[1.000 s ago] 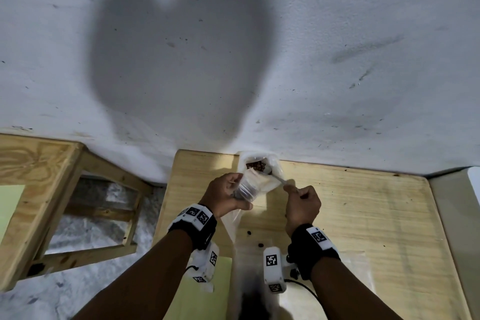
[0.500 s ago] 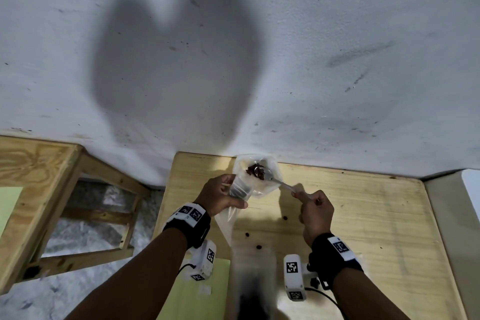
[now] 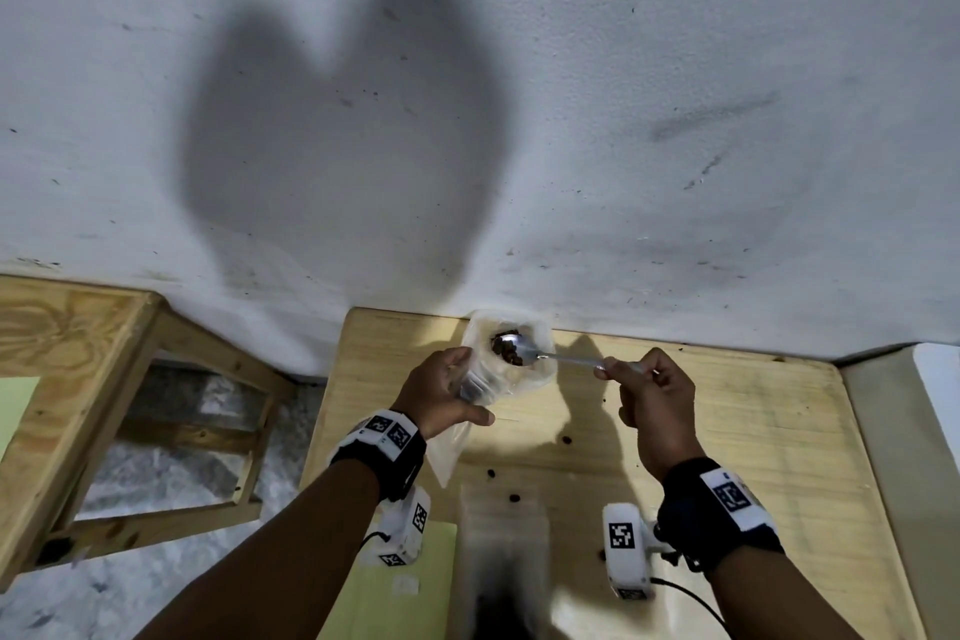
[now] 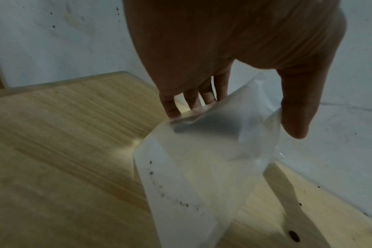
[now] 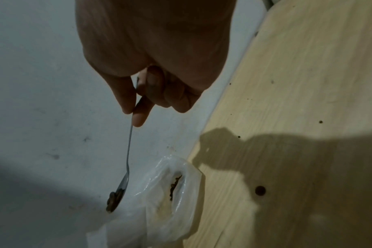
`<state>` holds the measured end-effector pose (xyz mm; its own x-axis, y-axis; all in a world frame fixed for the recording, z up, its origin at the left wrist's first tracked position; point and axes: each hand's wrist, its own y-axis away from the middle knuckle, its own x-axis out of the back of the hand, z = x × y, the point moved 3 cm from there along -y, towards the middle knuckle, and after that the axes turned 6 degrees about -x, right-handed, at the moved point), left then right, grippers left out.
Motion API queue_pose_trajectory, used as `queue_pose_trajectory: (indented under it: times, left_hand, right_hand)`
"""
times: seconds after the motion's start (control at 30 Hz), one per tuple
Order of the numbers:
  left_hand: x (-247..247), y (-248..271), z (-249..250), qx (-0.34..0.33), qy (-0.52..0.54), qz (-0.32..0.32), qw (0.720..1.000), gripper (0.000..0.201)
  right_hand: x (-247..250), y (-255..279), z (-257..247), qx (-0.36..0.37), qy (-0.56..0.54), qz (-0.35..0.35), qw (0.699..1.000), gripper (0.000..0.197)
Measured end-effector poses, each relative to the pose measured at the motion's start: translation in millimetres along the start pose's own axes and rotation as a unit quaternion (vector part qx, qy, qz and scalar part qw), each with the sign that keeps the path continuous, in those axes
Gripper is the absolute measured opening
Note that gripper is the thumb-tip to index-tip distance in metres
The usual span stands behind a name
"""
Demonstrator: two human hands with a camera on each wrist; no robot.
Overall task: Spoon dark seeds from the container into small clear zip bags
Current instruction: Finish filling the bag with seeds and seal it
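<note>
- Right hand (image 3: 655, 403): thumb and forefinger pinch the thin handle of a metal spoon (image 3: 540, 355); the remaining fingers (image 5: 176, 94) are curled into the palm.
- Spoon axis: the handle runs from the pinch away toward the person's left; the bowl end carries a small heap of dark seeds (image 5: 113, 199).
- Left hand (image 3: 441, 392): fingers (image 4: 193, 99) on one side and thumb on the other grip a small clear zip bag (image 4: 202, 159) near its top; the bag's lower part hangs free above the tabletop (image 3: 727, 431).
- Deciding relation: in the head view the loaded bowl sits over the seed container (image 3: 535, 372), a crumpled clear bag at the tabletop's far edge against the wall, just beyond the left hand. The wrist view shows the bowl raised beside that container's mouth, not inside it.
- Judgement: the spoon must travel a short way toward the left hand, bowl level, then tip along its long axis into the held bag. Whether that bag's mouth stands open cannot be told.
- Stray seeds (image 3: 514, 497) lie scattered on the tabletop near the person.
</note>
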<state>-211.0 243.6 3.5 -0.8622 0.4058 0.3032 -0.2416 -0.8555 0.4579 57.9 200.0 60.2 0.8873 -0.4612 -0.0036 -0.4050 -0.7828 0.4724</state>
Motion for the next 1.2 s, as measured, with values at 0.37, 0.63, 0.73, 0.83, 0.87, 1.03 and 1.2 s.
queue_pose_trajectory:
  times: [0.37, 0.63, 0.73, 0.83, 0.87, 1.03, 1.2]
  left_hand:
    - [3, -3, 1, -0.005, -0.005, 0.001, 1.0, 0.104]
    - [3, -2, 1, -0.001, 0.016, 0.001, 1.0, 0.103]
    - [2, -2, 1, -0.008, 0.015, -0.003, 1.0, 0.104]
    - [2, 0, 1, -0.014, 0.019, 0.002, 1.0, 0.104]
    - [3, 0, 1, -0.02, 0.009, 0.005, 1.0, 0.105]
    - [6, 5, 1, -0.051, -0.026, 0.025, 0.998, 0.105]
    - [14, 18, 0, -0.093, -0.026, 0.091, 0.991, 0.107]
  right_hand:
    - [-33, 7, -14, 0.195, 0.212, -0.115, 0.951, 0.039]
    - [-33, 6, -43, 0.218, 0.217, -0.097, 0.947, 0.031]
    - [-22, -7, -39, 0.176, 0.118, 0.001, 0.977, 0.029]
    - [-14, -19, -19, 0.125, 0.094, 0.069, 0.985, 0.026]
    - [-13, -21, -11, 0.104, 0.099, 0.077, 0.987, 0.025]
    - [-23, -21, 25, -0.044, 0.127, 0.093, 0.987, 0.024]
    - [-25, -11, 45, -0.14, 0.192, 0.032, 0.971, 0.021]
